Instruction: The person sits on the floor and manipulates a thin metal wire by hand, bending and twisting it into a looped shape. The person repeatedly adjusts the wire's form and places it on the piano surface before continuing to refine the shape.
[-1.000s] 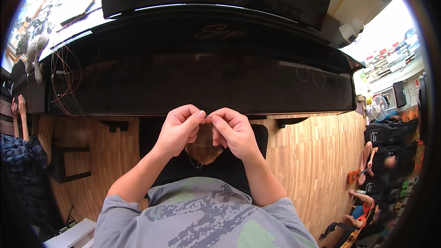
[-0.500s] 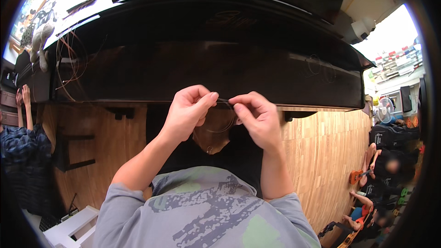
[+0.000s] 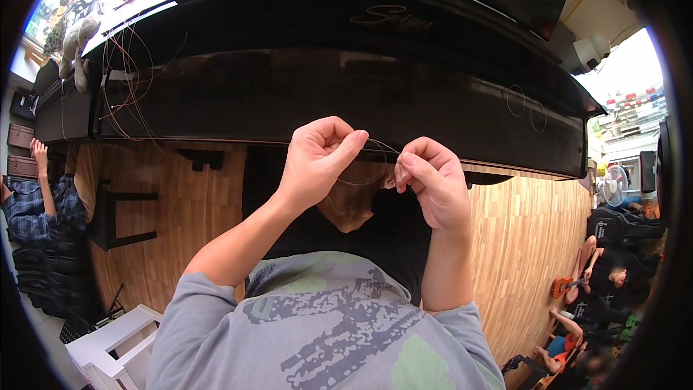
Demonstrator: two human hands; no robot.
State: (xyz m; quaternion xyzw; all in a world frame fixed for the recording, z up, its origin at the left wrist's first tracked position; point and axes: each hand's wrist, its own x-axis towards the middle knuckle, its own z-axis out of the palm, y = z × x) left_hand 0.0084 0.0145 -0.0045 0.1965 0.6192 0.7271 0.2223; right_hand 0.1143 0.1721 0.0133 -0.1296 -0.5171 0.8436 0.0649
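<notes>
Between my hands runs a thin, pale metal string [image 3: 384, 146], arched across the gap and hanging below in loose loops. My left hand [image 3: 316, 162] pinches it between thumb and forefinger. A short way to the right, my right hand [image 3: 438, 182] has thumb and fingers closed on the string's other part. Both hands are in front of the lower edge of a black, closed upright piano [image 3: 303, 94]. What lies inside the fingertips is hidden.
Several copper-coloured and silvery strings [image 3: 130, 94] drape over the piano's left side; another coiled string [image 3: 525, 107] lies at its right. People sit at the far right, one with a small orange guitar [image 3: 560, 287]. A black stool [image 3: 126, 218] and another person's hand [image 3: 40, 152] are at left.
My hands have drawn apart, so more string spans the gap between them. My right hand has turned with its fingers curled in. The whole view has shifted a little.
</notes>
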